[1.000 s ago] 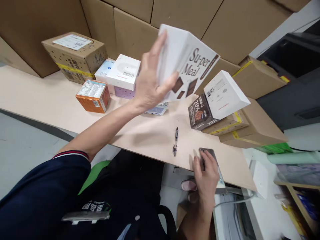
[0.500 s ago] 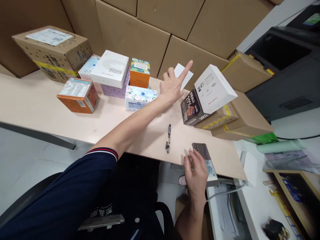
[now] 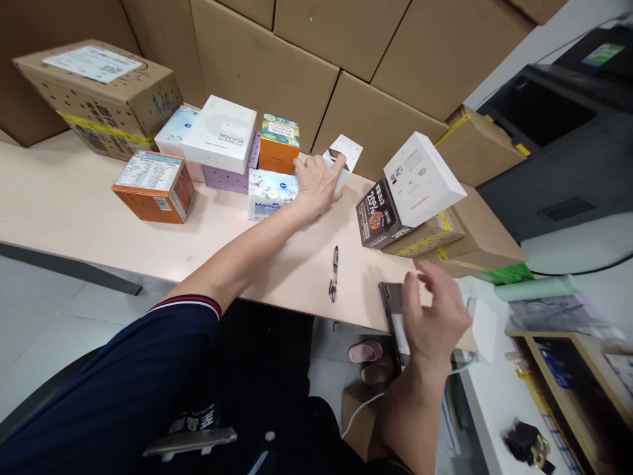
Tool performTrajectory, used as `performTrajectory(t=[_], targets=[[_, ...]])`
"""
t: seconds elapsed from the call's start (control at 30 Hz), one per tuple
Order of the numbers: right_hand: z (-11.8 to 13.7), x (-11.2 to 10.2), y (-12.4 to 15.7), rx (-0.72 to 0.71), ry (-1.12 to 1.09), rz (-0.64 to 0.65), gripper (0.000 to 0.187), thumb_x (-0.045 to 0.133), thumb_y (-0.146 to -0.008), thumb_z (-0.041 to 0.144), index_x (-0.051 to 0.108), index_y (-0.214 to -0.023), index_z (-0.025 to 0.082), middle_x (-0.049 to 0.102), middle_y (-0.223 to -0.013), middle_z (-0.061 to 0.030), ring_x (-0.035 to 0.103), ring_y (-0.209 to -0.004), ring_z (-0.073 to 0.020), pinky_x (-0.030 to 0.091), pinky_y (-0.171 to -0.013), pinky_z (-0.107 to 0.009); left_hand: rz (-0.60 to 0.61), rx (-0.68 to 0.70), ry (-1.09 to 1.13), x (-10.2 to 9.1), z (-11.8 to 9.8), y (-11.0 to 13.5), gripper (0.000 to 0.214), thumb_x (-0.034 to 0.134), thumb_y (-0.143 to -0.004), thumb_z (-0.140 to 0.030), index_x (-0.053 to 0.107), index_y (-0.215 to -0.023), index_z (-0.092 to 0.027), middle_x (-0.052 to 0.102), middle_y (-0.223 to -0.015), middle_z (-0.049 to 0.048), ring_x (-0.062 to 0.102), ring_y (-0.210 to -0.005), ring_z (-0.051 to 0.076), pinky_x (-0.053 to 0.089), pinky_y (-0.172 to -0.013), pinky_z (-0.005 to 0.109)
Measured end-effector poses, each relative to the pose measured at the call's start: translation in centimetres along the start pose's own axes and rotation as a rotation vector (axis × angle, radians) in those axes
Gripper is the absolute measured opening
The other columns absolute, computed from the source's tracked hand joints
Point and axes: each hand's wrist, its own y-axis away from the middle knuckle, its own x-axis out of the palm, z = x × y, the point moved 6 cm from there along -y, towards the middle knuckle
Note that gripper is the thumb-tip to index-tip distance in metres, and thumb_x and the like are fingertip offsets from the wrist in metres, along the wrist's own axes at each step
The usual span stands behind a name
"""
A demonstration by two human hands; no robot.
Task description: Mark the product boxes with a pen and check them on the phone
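My left hand (image 3: 319,181) reaches across the table, its fingers closed on a small white box (image 3: 352,150) with a dark patch on its side. The index finger lies against the box and the thumb is below. Just left of this hand is a flowered tissue pack (image 3: 270,194), partly covered by the wrist. My right hand (image 3: 435,313) is raised over a dark phone (image 3: 391,297) at the table's front edge. Its fingers are bent and blurred, the thumb stands apart, and nothing shows between them. A pen (image 3: 335,274) lies between the two hands.
Left stand an orange box (image 3: 171,198), a white power bank box (image 3: 217,135) on other packs, and a carton (image 3: 93,105). A tilted white box (image 3: 420,178) rests on a black box (image 3: 373,218) at right. Large cartons (image 3: 267,79) wall the back.
My left index finger has come down from pointing onto the small white box, which has shifted left and turned. My right hand has lifted off the phone and moved right and up.
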Motion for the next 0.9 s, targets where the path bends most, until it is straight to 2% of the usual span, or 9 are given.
performTrajectory(t=[0.13, 0.27, 0.33, 0.43, 0.57, 0.63, 0.7, 0.77, 0.9], targets=[[-2.6, 1.0, -6.2, 0.117, 0.043, -0.100, 0.058, 0.062, -0.096, 0.046, 0.059, -0.139, 0.009, 0.070, -0.122, -0.0216, 0.072, -0.092, -0.0269, 0.060, -0.085, -0.049, -0.012, 0.021, -0.023, -1.1, -0.1, 0.7, 0.078, 0.090, -0.073, -0.038, 0.057, -0.141, -0.016, 0.060, -0.133, 0.0261, 0.049, -0.121, 0.046, 0.028, -0.105, 0.069], [-4.4, 4.5, -11.8, 0.259, 0.034, 0.026, 0.100, 0.075, -0.084, 0.053, 0.034, -0.158, -0.002, 0.059, -0.142, -0.0317, 0.063, -0.127, -0.0377, 0.050, -0.102, -0.051, -0.065, 0.203, -0.008, -4.2, -1.9, 3.3, 0.066, 0.084, -0.082, -0.038, 0.059, -0.140, -0.018, 0.047, -0.152, 0.0262, 0.038, -0.137, 0.050, 0.022, -0.111, 0.071], [-4.4, 5.8, -13.4, 0.309, 0.000, 0.062, 0.102, 0.074, -0.084, 0.053, 0.030, -0.158, -0.003, 0.064, -0.136, -0.0314, 0.063, -0.128, -0.0403, 0.046, -0.105, -0.053, -0.044, 0.322, 0.012, -5.5, -2.5, 5.2, 0.056, 0.076, -0.088, -0.034, 0.060, -0.140, -0.019, 0.048, -0.152, 0.0240, 0.040, -0.138, 0.049, 0.026, -0.110, 0.068], [-3.7, 6.0, -13.8, 0.363, -0.054, 0.021, 0.080, 0.071, -0.087, 0.040, 0.040, -0.148, -0.001, 0.072, -0.118, -0.0267, 0.070, -0.111, -0.0392, 0.049, -0.096, -0.052, 0.010, 0.468, 0.062, -6.7, -1.9, 8.3, 0.034, 0.067, -0.091, -0.026, 0.069, -0.125, -0.019, 0.062, -0.135, 0.0191, 0.052, -0.125, 0.042, 0.038, -0.102, 0.060], [-0.8, 2.6, -10.2, 0.316, -0.193, -0.131, 0.060, 0.057, -0.095, 0.030, 0.033, -0.145, 0.008, 0.064, -0.132, -0.0226, 0.071, -0.099, -0.0243, 0.055, -0.076, -0.033, -0.015, 0.467, 0.265, -8.8, 2.0, 11.3, 0.016, 0.062, -0.093, -0.028, 0.075, -0.100, -0.022, 0.072, -0.107, 0.0136, 0.061, -0.102, 0.035, 0.047, -0.090, 0.054], [0.9, 1.1, -6.7, 0.291, -0.504, -0.159, 0.061, 0.062, -0.096, 0.035, 0.032, -0.144, 0.013, 0.064, -0.128, -0.0186, 0.067, -0.077, -0.0171, 0.052, -0.059, -0.028, -0.111, 0.384, 0.443, -10.4, 4.6, 12.7, 0.016, 0.064, -0.093, -0.030, 0.075, -0.103, -0.023, 0.073, -0.106, 0.0109, 0.063, -0.102, 0.032, 0.049, -0.094, 0.052], [2.7, 1.2, -3.0, 0.292, -0.680, -0.029, 0.064, 0.068, -0.092, 0.040, 0.037, -0.145, 0.021, 0.063, -0.127, -0.0141, 0.062, -0.068, -0.0135, 0.050, -0.051, -0.026, -0.225, 0.219, 0.654, -11.6, 7.4, 14.2, 0.020, 0.063, -0.097, -0.033, 0.074, -0.111, -0.024, 0.074, -0.111, 0.0087, 0.066, -0.105, 0.029, 0.051, -0.097, 0.047], [4.4, 2.5, 0.4, 0.286, -0.768, 0.170, 0.069, 0.075, -0.086, 0.043, 0.044, -0.144, 0.025, 0.058, -0.138, -0.0152, 0.068, -0.086, -0.0204, 0.055, -0.055, -0.028, -0.329, -0.007, 0.872, -11.6, 10.3, 15.9, 0.025, 0.060, -0.102, -0.041, 0.074, -0.115, -0.024, 0.075, -0.110, 0.0061, 0.068, -0.102, 0.025, 0.054, -0.093, 0.042], [6.4, 6.5, 4.3, 0.346, -0.905, 0.431, 0.068, 0.077, -0.087, 0.042, 0.049, -0.147, 0.030, 0.060, -0.140, -0.0117, 0.067, -0.112, -0.0264, 0.063, -0.078, -0.037, -0.357, -0.282, 1.159, -8.9, 14.1, 18.8, 0.051, 0.055, -0.100, -0.066, 0.075, -0.107, -0.020, 0.077, -0.100, 0.0072, 0.072, -0.095, 0.023, 0.058, -0.086, 0.037]])
